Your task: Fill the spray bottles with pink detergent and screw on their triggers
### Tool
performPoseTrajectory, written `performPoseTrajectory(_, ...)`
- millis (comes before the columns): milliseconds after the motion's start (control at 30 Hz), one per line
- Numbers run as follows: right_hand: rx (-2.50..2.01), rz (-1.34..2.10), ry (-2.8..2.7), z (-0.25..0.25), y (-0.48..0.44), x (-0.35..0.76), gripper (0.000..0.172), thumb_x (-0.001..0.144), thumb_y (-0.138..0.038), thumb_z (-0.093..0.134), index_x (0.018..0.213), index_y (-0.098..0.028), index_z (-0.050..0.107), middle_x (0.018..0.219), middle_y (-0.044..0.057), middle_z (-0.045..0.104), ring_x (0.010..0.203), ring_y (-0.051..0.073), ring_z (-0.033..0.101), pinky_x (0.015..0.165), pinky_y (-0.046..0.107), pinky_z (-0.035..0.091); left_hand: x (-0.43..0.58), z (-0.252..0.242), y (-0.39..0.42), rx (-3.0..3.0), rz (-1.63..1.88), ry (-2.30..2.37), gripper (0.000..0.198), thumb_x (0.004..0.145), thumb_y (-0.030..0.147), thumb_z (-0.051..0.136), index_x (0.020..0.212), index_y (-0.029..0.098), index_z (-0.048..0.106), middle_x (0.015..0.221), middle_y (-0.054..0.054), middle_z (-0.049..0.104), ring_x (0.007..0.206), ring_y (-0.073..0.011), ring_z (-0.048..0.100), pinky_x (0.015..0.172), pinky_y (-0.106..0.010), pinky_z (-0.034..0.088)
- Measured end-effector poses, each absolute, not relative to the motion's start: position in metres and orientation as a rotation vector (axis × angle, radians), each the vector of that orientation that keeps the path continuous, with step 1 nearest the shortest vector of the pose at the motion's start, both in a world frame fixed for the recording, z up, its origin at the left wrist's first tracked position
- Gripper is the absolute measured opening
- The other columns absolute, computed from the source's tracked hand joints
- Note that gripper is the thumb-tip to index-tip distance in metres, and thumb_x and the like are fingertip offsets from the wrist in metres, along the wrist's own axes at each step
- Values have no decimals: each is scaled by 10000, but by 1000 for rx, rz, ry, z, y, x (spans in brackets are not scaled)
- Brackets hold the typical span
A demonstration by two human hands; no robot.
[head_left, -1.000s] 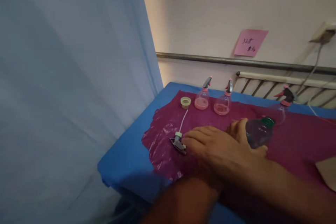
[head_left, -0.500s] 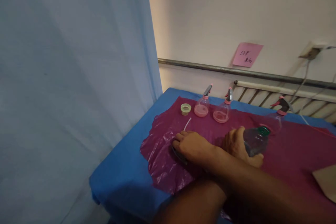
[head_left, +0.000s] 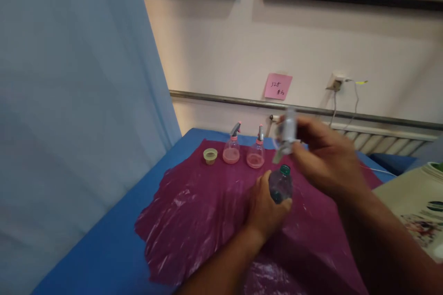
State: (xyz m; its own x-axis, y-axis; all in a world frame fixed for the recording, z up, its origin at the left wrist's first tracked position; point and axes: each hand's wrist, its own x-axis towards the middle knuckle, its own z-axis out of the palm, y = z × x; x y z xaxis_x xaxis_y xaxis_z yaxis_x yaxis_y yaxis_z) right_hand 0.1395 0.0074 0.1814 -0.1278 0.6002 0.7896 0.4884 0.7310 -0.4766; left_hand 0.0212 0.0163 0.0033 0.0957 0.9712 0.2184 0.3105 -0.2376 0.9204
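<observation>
My left hand [head_left: 265,207] is wrapped round a clear plastic bottle [head_left: 280,185] with a green neck ring, standing on the magenta plastic sheet [head_left: 194,221]. Just above the bottle's mouth, my right hand [head_left: 323,156] holds a grey trigger sprayer head [head_left: 286,136], blurred by motion, its fingers closed on it. Behind them, two small spray bottles [head_left: 231,150] [head_left: 256,156] with pink liquid stand near the sheet's far edge.
A small yellow-green cup [head_left: 210,155] stands left of the spray bottles. The sheet lies on a blue-covered table [head_left: 114,235]. A blue curtain [head_left: 69,101] hangs at left. A rail, a pink note [head_left: 278,86] and a wall socket are behind. A printed bag [head_left: 411,207] lies right.
My right hand picked the sprayer head up off the sheet at left and carried it up and right, over the bottle. The camera view swung right and upward.
</observation>
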Motion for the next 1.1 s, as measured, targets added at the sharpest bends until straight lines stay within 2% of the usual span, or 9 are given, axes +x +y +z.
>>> performPoseTrajectory(33,-871,136,-1644,182,5,156,284,1017,-292,742,1292,-355,771,1194,42,794,1066,261,770,984,470,649,22,3,17,1666,1160,1296,869,791,296,925,1580,266,562,1536,-140,649,1458,-370,601,1268,-561,474)
performPoseTrajectory(100,-909,147,-1448,177,-1,183,288,986,-348,805,1272,-382,798,1163,36,802,1027,263,778,916,460,677,22,1,18,1702,1147,1312,938,747,297,906,1606,271,530,1555,-133,645,1482,-379,589,1289,-545,446)
performPoseTrajectory(300,-955,256,-1313,150,-2,214,315,939,-403,873,1249,-371,825,1174,42,814,1012,254,794,813,407,700,19,-12,21,1797,1194,1185,878,823,301,832,1630,266,487,1601,-117,613,1477,-332,599,1256,-489,478)
performPoseTrajectory(467,-902,380,-1253,135,3,215,289,972,-376,847,1259,-368,813,1252,40,805,1106,252,801,915,416,701,20,-14,25,1784,1135,1289,901,773,271,867,1606,258,523,1571,-114,638,1468,-338,601,1264,-509,466)
performPoseTrajectory(667,-892,611,-1241,130,12,211,329,932,-397,891,1246,-341,810,1139,25,827,981,214,806,909,398,699,21,-6,24,1763,1095,1323,920,769,264,856,1623,261,515,1581,-114,629,1484,-342,595,1279,-512,459)
performPoseTrajectory(800,-917,836,-1332,116,29,213,346,844,-416,966,1141,-291,840,1007,16,834,888,196,783,868,361,673,22,-1,21,1724,1162,1293,911,775,262,856,1621,264,520,1581,-106,632,1485,-331,593,1282,-512,455)
performPoseTrajectory(867,-933,987,-1382,105,38,217,368,799,-443,994,1088,-263,853,1004,34,842,884,208,776,849,362,660,22,0,19,1727,1183,1260,905,790,266,851,1629,260,513,1586,-109,628,1489,-331,589,1283,-515,455)
performPoseTrajectory(967,-929,1182,-1390,89,47,221,434,778,-486,1004,1116,-251,864,1058,64,855,934,247,786,896,403,650,22,1,18,1740,1183,1217,928,790,265,863,1645,259,503,1622,-119,601,1518,-348,565,1306,-532,433)
performPoseTrajectory(1100,-893,1288,-1371,78,51,226,466,796,-513,989,1170,-264,867,1079,84,862,1100,316,798,1022,478,626,23,1,16,1697,1156,1175,952,789,272,877,1661,264,495,1651,-122,582,1537,-363,547,1327,-558,405)
